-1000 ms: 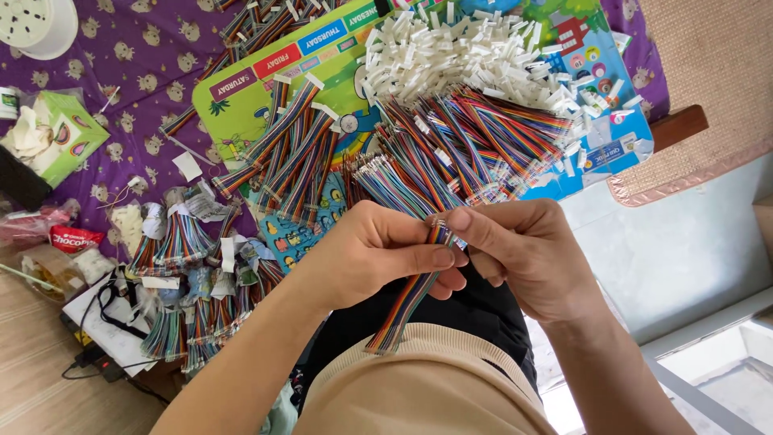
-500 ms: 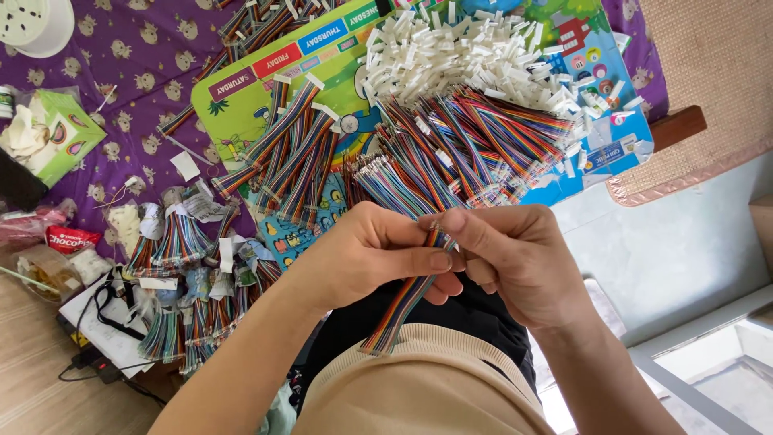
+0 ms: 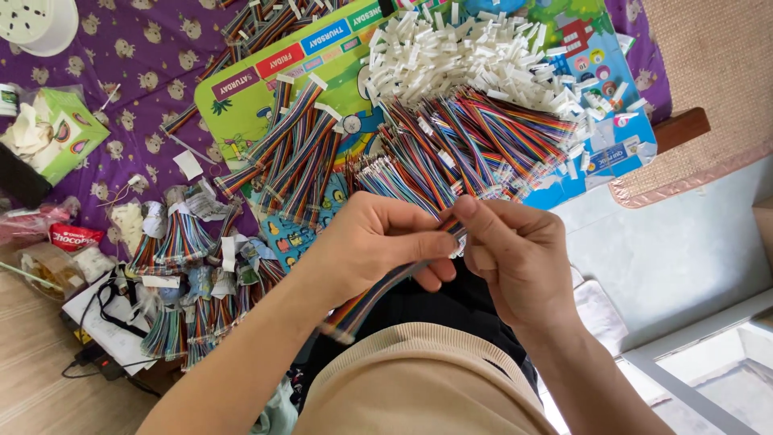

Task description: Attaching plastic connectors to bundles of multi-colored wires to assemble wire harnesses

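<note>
Your left hand (image 3: 366,246) is curled nearly closed around a rainbow ribbon cable (image 3: 378,292), thumb and fingers pinching it near its upper end. The cable runs down and left from that grip and ends loose over your lap, just above the beige shirt (image 3: 419,383).

Your right hand (image 3: 515,258) meets the left at the same spot. Its thumb and forefinger are pinched together on the cable's top end, other fingers folded in. Whether a white connector sits at that tip I cannot tell; the fingers cover it.

Just past both hands, a big fan of loose ribbon cables (image 3: 459,149) lies on a colourful printed board (image 3: 266,80). Beyond them sits a heap of white plastic connectors (image 3: 467,56), touching the far ends of the cables.

To the left, a smaller spread of ribbon cables (image 3: 294,157) lies across the board's edge. Further left and nearer you, bundled cables with paper tags (image 3: 181,242) crowd the purple patterned cloth (image 3: 137,64).

Far left: a green tissue box (image 3: 56,133), a red snack packet (image 3: 68,236), a white round lid (image 3: 36,20) at the top corner. On the right, a woven tan mat (image 3: 708,72) borders the grey floor (image 3: 684,242).
</note>
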